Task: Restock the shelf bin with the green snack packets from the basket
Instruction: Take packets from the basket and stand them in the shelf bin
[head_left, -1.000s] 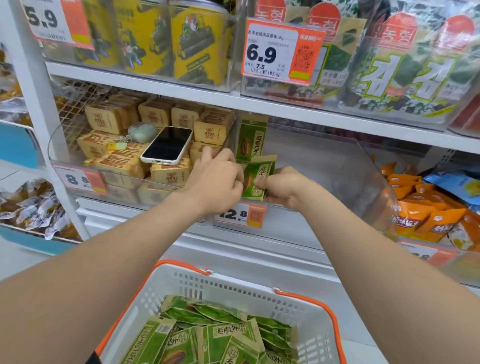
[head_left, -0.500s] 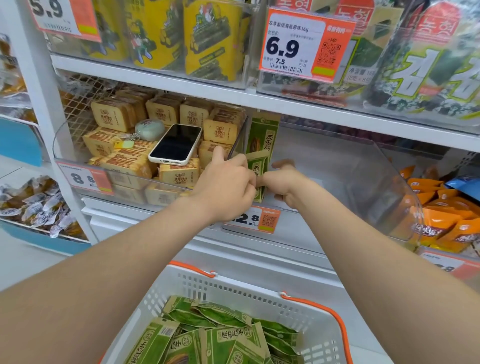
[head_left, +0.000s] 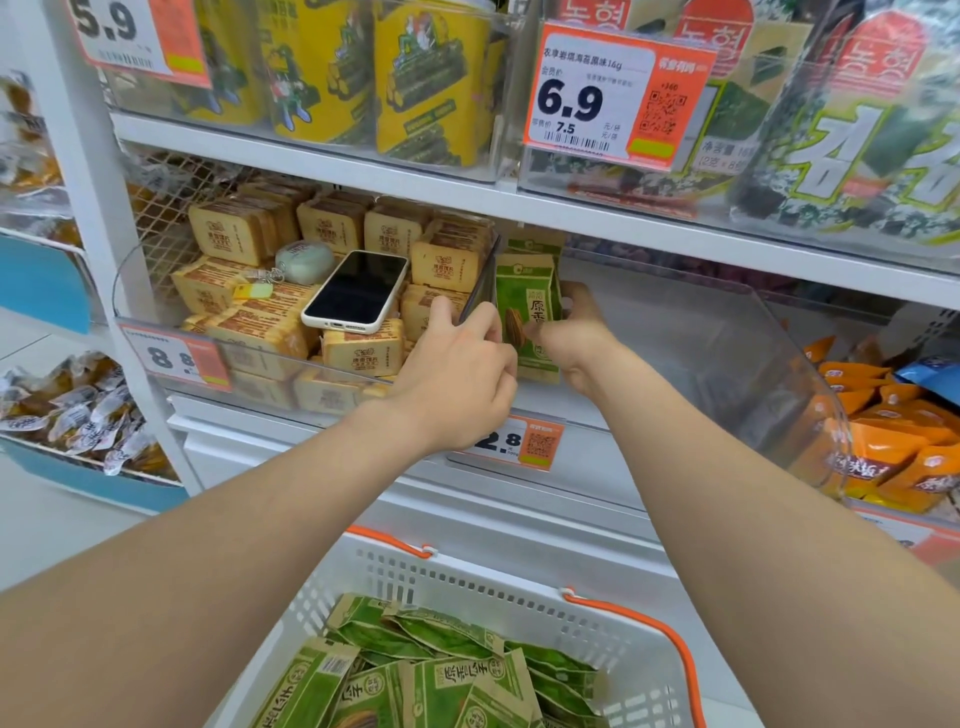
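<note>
A green snack packet stands upright at the left end of the clear shelf bin, against the divider. My left hand grips its left edge and my right hand holds its right edge, fingers curled behind it. Another green packet stands behind it. Below, the white basket with orange handles holds several more green packets.
A phone and a keychain lie on tan biscuit packs in the bin to the left. Orange packets fill the bin to the right. A 12.8 price tag hangs on the bin's front. Shelves above carry seaweed packs.
Both hands carried the green packet up and back into the bin and stood it upright against the divider. The view moved closer to the shelf.
</note>
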